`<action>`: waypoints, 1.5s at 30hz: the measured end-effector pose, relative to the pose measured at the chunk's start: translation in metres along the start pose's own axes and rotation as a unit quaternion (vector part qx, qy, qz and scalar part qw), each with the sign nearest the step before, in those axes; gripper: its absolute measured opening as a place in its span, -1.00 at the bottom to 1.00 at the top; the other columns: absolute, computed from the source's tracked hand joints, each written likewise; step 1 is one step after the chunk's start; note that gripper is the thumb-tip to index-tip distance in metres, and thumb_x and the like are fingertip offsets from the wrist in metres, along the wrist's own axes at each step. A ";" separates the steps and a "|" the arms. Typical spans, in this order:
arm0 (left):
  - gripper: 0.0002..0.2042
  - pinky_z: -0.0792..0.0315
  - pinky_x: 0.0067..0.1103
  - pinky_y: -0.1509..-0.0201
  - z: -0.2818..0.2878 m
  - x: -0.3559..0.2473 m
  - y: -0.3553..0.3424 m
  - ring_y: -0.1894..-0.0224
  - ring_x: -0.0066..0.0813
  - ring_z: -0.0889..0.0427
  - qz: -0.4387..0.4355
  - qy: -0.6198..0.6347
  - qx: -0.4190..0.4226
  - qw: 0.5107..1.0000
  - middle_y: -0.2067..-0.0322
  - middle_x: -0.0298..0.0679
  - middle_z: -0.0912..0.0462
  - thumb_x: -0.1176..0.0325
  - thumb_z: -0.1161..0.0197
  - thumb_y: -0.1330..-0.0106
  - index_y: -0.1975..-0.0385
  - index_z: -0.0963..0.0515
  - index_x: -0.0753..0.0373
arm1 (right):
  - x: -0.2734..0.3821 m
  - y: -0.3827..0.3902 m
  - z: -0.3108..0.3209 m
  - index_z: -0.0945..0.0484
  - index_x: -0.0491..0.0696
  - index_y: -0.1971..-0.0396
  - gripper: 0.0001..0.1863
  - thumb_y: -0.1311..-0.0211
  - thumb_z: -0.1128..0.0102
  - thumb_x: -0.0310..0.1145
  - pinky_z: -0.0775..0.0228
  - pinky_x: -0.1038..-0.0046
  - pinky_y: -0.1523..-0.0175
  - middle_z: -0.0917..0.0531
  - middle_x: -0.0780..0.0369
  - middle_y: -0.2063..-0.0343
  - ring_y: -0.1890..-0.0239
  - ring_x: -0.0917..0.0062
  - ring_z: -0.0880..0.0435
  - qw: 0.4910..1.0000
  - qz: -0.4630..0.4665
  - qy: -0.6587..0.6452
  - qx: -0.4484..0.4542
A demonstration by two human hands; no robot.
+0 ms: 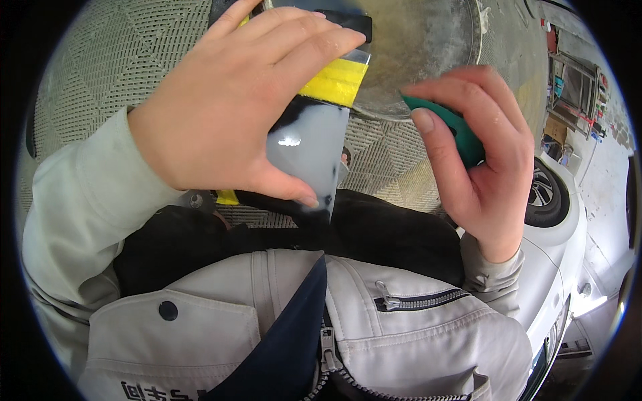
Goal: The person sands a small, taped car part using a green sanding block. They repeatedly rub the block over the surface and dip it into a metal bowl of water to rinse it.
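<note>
My left hand point(227, 107) spreads across a glossy panel point(311, 144) and grips it, thumb on its near part and fingers over the far part. The panel has a pale grey middle with black patches, and a strip of yellow tape point(338, 80) crosses it. My palm hides much of its left side. To the right, apart from the panel, my right hand point(485, 134) is closed on a bent green sheet point(461, 134), pinched between thumb and fingers. Its kind does not show clearly.
Just beyond the panel stands a large round tub point(428, 47) with murky water. Grey ribbed floor tiles point(127, 60) lie below. On the right are a white car point(555, 260) with its wheel point(545, 194), and a metal rack point(575, 87). My dark-trousered legs point(394, 230) are beneath the panel.
</note>
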State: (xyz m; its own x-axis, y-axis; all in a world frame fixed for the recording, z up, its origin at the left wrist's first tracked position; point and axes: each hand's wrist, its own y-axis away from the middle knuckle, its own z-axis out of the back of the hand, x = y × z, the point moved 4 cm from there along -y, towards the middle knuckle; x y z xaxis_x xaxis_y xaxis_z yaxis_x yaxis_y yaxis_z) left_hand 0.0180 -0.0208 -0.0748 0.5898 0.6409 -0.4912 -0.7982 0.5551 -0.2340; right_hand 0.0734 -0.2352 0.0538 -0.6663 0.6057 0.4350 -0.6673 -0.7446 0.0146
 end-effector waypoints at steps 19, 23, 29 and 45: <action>0.22 -0.02 0.23 -0.74 -0.001 0.001 0.005 -0.59 0.13 -0.44 -0.003 0.010 -0.004 1.000 -0.47 0.02 -0.53 -0.30 -0.75 0.05 -0.62 -0.38 0.20 | -0.007 0.001 -0.005 -0.85 0.24 -0.31 -0.17 0.18 -0.47 -0.39 -0.52 0.32 0.33 -0.51 0.23 0.41 0.45 0.34 -0.60 0.976 0.066 0.045 0.204; 0.21 -0.02 0.23 -0.74 -0.001 0.002 0.006 -0.58 0.13 -0.44 -0.005 0.015 -0.003 1.000 -0.47 0.02 -0.53 -0.30 -0.75 0.05 -0.62 -0.38 0.20 | -0.013 0.002 0.004 -0.85 0.06 -0.27 -0.26 0.10 -0.51 -0.44 -0.55 0.34 0.28 -0.64 0.19 0.33 0.40 0.32 -0.65 0.979 0.054 0.026 0.194; 0.21 -0.03 0.23 -0.74 -0.001 0.004 0.009 -0.58 0.13 -0.44 -0.006 0.019 -0.005 1.000 -0.47 0.03 -0.53 -0.30 -0.75 0.05 -0.62 -0.38 0.20 | -0.012 -0.001 -0.004 -0.84 -0.17 -0.05 -0.52 -0.03 -0.58 -0.49 -0.60 0.33 0.15 -0.80 0.11 0.20 0.31 0.28 -0.73 0.994 0.069 -0.008 0.085; 0.20 -0.03 0.23 -0.74 0.001 0.001 0.003 -0.58 0.14 -0.45 0.004 0.026 -0.022 0.999 -0.46 0.03 -0.53 -0.31 -0.74 0.03 -0.61 -0.39 0.21 | 0.005 -0.009 -0.027 -0.84 -0.11 0.22 -0.72 0.00 -0.61 -0.61 -0.62 0.39 0.26 -0.74 0.18 0.26 0.32 0.31 -0.77 0.992 0.122 0.016 -0.007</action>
State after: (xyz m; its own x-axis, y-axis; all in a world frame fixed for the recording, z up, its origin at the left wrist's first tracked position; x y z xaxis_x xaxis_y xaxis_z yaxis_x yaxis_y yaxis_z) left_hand 0.0166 -0.0181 -0.0750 0.5780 0.6161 -0.5352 -0.8076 0.5259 -0.2668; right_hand 0.0668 -0.2175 0.0313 -0.8186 0.4172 0.3947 -0.4897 -0.8661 -0.1002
